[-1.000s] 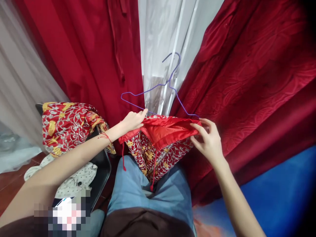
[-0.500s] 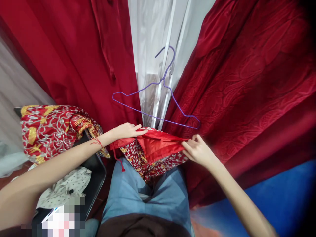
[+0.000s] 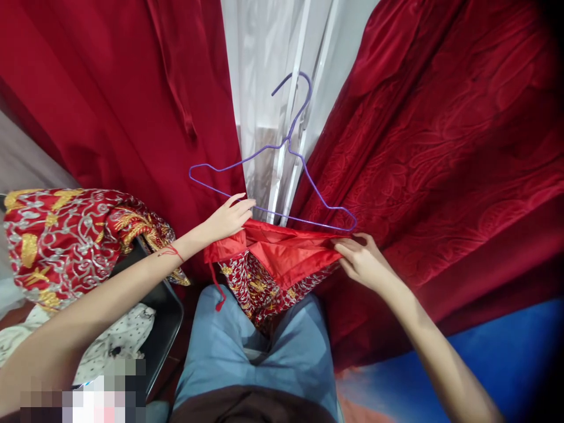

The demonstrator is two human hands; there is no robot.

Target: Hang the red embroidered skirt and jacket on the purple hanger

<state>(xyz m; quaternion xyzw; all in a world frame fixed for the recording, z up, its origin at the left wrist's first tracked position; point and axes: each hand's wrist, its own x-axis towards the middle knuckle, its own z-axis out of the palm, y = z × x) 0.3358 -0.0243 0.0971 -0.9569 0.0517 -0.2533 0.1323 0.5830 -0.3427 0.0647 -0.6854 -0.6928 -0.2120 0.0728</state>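
Observation:
A red garment with silver and gold embroidery (image 3: 247, 282) hangs in front of my knees. Its plain red waistband and lining (image 3: 286, 252) are turned upward, and a red cord dangles at the left. My left hand (image 3: 229, 218) grips the left part of the waistband, its fingers at the lower bar of a purple hanger (image 3: 265, 145). At the right end, my right hand (image 3: 362, 258) pinches the band between thumb and fingers. The hanger is upright just behind the red cloth, its hook on top. What supports the hanger I cannot tell.
Red curtains (image 3: 176, 76) fall on both sides of a white panel (image 3: 259, 70). To my left, a dark chair (image 3: 165, 314) bears another embroidered red cloth (image 3: 66, 241) and a white dotted cloth (image 3: 127, 335). A blue surface (image 3: 497, 352) lies at lower right.
My left hand has moved up to the hanger's lower bar, raising the waistband's left part. The right hand has shifted slightly right, and the view has turned a little.

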